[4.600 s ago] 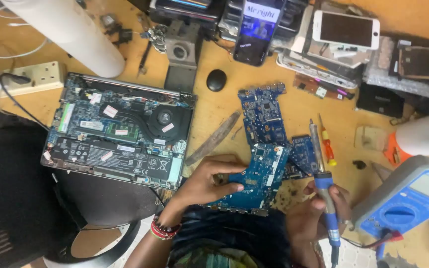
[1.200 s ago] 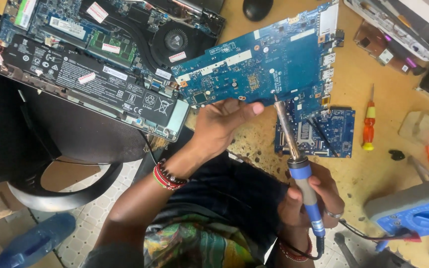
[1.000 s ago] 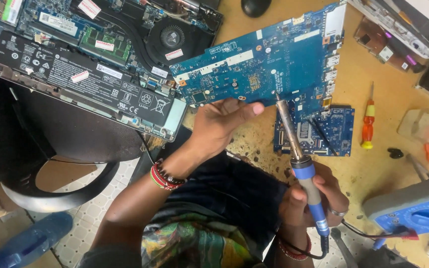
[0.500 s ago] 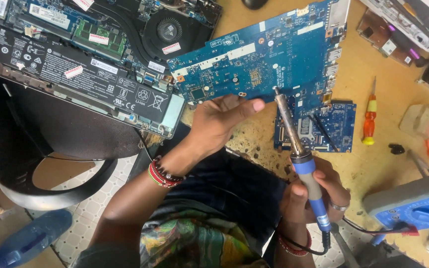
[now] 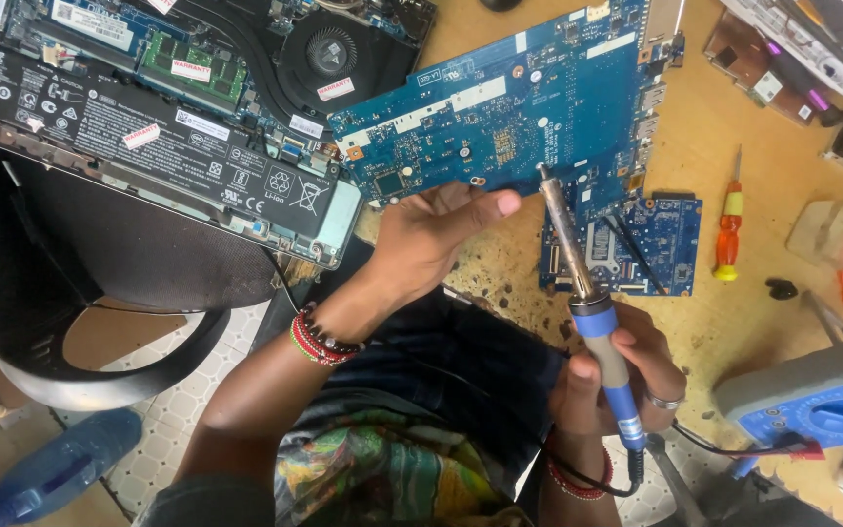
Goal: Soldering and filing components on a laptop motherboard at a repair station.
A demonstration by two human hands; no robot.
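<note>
The left hand [image 5: 431, 239] grips the lower edge of a large blue circuit board [image 5: 514, 112], fingers curled under it and the thumb laid flat along the edge, so the board is held tilted up off the wooden desk [image 5: 763, 254]. The right hand [image 5: 617, 381] is wrapped in a closed grip around the blue handle of a soldering iron [image 5: 587, 307], a ring showing on one finger. The iron's metal shaft slants up and to the left, and its tip meets the bottom edge of the large board just beside the left thumb (whether it truly touches the board I cannot tell).

Under the iron's shaft a smaller blue circuit board [image 5: 636, 249] lies flat on the desk, just below the big one. To its right lies a small screwdriver [image 5: 727, 229] with a red and yellow handle. A blue multimeter [image 5: 812, 400] sits at the right edge, near the right hand, with a dark cable running toward it.

At upper left an opened laptop [image 5: 178, 117] shows its black battery, green memory stick and round fan; its corner is close to the left hand. Red beaded bracelets [image 5: 319, 342] circle the left wrist. A blue plastic bottle [image 5: 60, 468] lies on the tiled floor at lower left, beside a dark chair [image 5: 100, 293].
</note>
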